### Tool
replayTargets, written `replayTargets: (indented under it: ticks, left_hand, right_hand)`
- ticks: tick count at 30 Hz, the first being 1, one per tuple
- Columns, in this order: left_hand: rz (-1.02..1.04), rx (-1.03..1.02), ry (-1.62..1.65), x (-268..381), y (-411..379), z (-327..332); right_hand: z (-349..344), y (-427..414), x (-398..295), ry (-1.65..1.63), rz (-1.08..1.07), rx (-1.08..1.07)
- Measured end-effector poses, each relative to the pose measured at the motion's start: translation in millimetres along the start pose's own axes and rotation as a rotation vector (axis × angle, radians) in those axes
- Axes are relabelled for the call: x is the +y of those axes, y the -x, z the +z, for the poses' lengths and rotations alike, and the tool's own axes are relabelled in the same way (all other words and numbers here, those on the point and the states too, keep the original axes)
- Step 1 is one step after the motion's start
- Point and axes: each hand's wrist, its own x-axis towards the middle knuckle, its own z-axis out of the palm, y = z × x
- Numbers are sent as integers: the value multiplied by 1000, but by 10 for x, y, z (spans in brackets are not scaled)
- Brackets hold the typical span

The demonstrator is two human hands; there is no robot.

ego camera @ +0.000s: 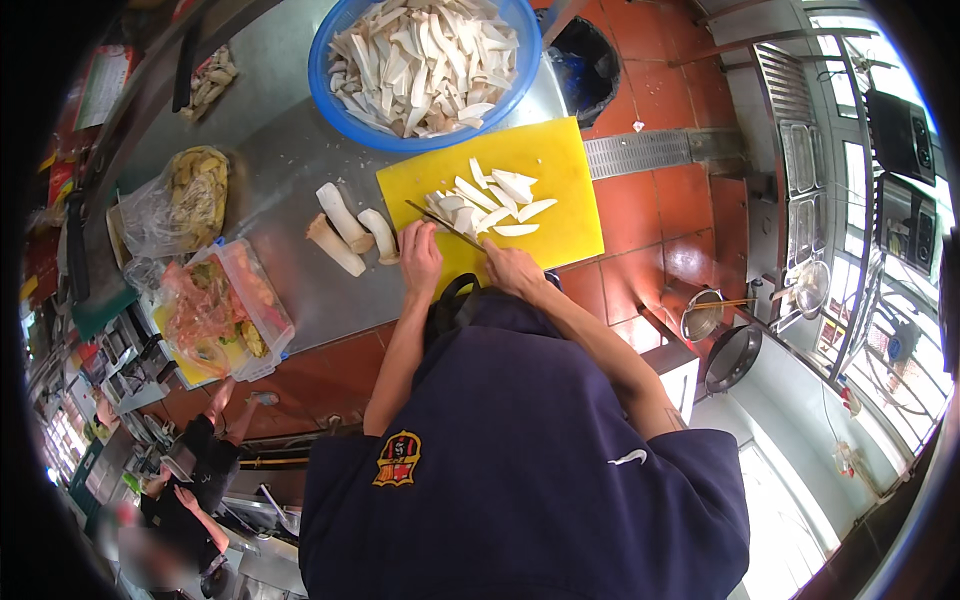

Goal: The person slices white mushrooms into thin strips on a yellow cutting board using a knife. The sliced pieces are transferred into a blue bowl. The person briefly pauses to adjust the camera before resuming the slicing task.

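My right hand (514, 268) grips a knife (444, 225), whose blade slants over the yellow cutting board (555, 154) towards the upper left. My left hand (420, 259) rests at the board's left side with bent fingers close to the blade. Whether anything is under those fingers is hidden. Just beyond the blade lie white slices of king oyster mushroom (517, 187), some piled against it. Left of the board, several whole king oyster mushrooms (341, 217) lie on the steel table (292, 165). One of them is right beside my left hand.
A blue plastic basin (319, 97) heaped with mushroom slices stands beyond the board. Leftward are a bag of yellowish food (199, 191) and a clear plastic box (281, 319). A lined bin (600, 75) stands past the table's right edge. Another person (195, 480) works at lower left.
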Motion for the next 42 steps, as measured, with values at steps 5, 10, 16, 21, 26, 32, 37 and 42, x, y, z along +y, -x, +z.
replayTargets:
  ticks: [5, 10, 16, 21, 26, 32, 37, 42]
  left_hand:
    - [23, -42, 19, 41, 22, 71]
    - [16, -84, -8, 33, 28, 50]
    - [8, -95, -13, 21, 56, 35]
    - [9, -68, 10, 5, 80, 45]
    - [-32, -52, 36, -58, 139, 56]
    - [-78, -71, 52, -18, 111, 60]
    - [-198, 10, 134, 134, 26, 82]
    - [224, -37, 0, 572, -247, -183]
  right_hand:
    - [-96, 178, 32, 20, 28, 2]
    - [-148, 330, 20, 28, 9, 35]
    - [-193, 446, 37, 39, -4, 51]
    - [-183, 300, 94, 66, -26, -24]
    - [83, 85, 48, 58, -6, 6]
    - [7, 248, 115, 2, -35, 56]
    - [-323, 644, 106, 72, 54, 281]
    - [-478, 812, 71, 235, 167, 397]
